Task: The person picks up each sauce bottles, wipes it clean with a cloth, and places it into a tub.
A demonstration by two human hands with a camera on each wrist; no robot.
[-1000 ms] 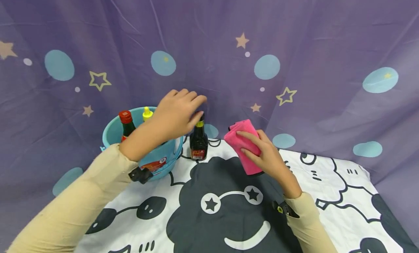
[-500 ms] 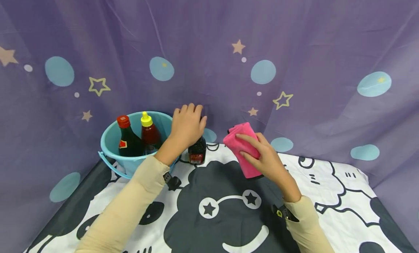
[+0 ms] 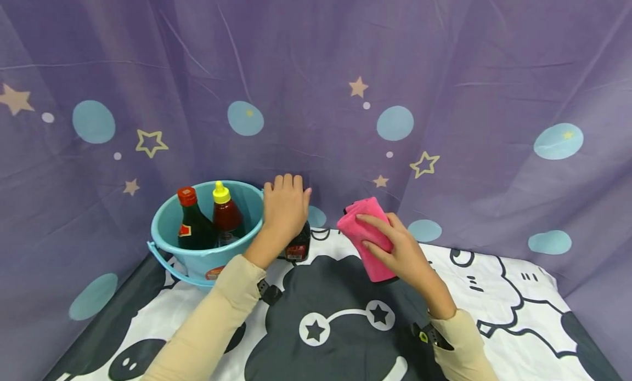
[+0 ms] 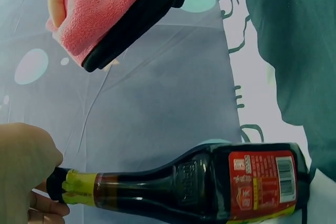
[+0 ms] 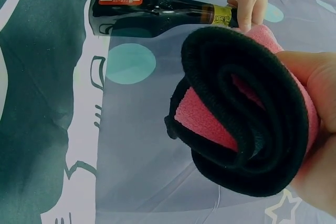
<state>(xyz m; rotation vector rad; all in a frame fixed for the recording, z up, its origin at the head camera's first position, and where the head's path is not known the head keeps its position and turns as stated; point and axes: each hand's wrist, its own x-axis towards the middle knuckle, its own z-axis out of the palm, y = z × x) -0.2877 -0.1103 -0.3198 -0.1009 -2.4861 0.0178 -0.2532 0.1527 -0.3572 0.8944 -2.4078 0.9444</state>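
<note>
My left hand point(image 3: 285, 211) grips the capped top of a dark soy-sauce-like bottle point(image 4: 191, 187), which stands upright on the cloth-covered table just right of the bucket. The bottle has a yellow band at its neck and a red label with a barcode; in the head view the hand hides its upper part. To the right, my right hand point(image 3: 407, 255) holds a rolled pink towel point(image 3: 366, 236) with black edging, thumb and fingers pressed into it. In the right wrist view the towel's coiled black end point(image 5: 247, 114) faces the camera.
A light blue bucket point(image 3: 160, 227) with a handle stands at the left. Inside it are a green bottle with a red cap point(image 3: 195, 227) and a red-brown bottle with a yellow nozzle point(image 3: 228, 216). A purple patterned curtain point(image 3: 316, 68) hangs behind the table.
My left hand has come down from beside the bucket onto the bottle's top and taken hold of it. More of the bucket shows now. My right hand keeps holding the towel in place.
</note>
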